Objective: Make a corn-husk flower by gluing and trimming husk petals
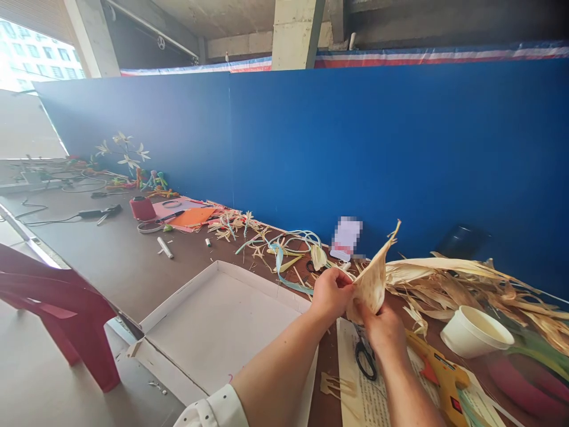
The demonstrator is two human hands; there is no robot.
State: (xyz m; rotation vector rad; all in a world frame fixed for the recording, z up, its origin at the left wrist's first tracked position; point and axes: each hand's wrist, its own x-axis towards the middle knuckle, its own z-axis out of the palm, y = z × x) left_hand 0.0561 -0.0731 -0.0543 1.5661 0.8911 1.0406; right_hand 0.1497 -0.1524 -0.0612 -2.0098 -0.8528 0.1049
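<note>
A pale, dried corn husk [376, 270] stands up between my two hands, its pointed tip toward the top. My left hand [331, 293] pinches its left edge with thumb and fingers. Lower down, my right hand [384, 326] grips the husk near its base, thumb across the front. Black-handled scissors [366, 359] lie on a printed sheet [351, 379] just below my hands. To the right of my right wrist is a yellow glue gun [440, 373]. A heap of dried husks [444, 284] spreads behind and to the right.
A white cup [476, 332] stands at right. An open shallow white box [213, 320] lies at left. Husk scraps and pale blue ribbon [279, 261] line the blue partition [284, 148]. Farther left are orange paper [193, 217], white flowers [127, 151] and a red chair [57, 308].
</note>
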